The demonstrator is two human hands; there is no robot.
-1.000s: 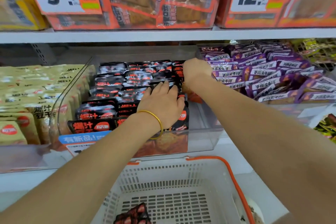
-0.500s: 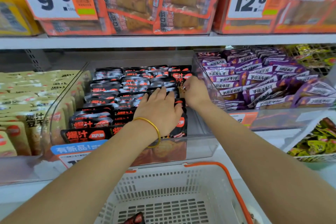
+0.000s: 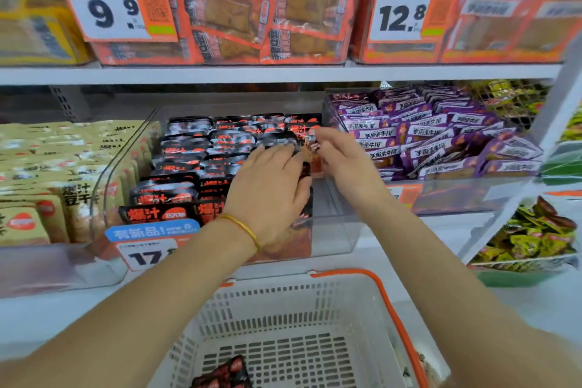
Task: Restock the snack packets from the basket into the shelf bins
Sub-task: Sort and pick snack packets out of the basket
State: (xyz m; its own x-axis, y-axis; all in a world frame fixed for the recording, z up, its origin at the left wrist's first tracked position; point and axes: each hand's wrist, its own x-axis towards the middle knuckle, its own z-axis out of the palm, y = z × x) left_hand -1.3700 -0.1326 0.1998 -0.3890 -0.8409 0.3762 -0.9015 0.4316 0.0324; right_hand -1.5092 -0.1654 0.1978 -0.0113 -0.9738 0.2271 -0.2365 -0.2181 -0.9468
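**Head view.**

1. Task state. The basket (image 3: 283, 302), white with an orange handle, stands below the shelf front. Only a few dark packets (image 3: 223, 372) show at its bottom edge; the rest of its floor is bare. The clear bin (image 3: 333, 230) holds tight rows of black packets (image 3: 189, 167) on its left and centre. A gap shows at its front right corner. Judgement: restocking is near its end; the last basket packets and the right-hand column are left.

2. Hands. The left hand (image 3: 267, 192), with a gold bracelet (image 3: 242, 227) at the wrist, lies flat on the rows, fingers straight and close together, pressing the rows down. The right hand (image 3: 343, 161) pinches one snack packet (image 3: 311, 157) at the bin's right side, just beside the left fingertips. Motion blur hides the exact grip.

3. Surroundings. A store shelf unit. Beige packets (image 3: 47, 167) fill the bin to the left, purple packets (image 3: 441, 142) the bin to the right. Green packets (image 3: 535, 236) lie in a wire tray farther right. The upper shelf (image 3: 283, 72) carries orange packs (image 3: 252, 9) and price tags reading 9.9 (image 3: 107, 6) and 12.8 (image 3: 400, 12).
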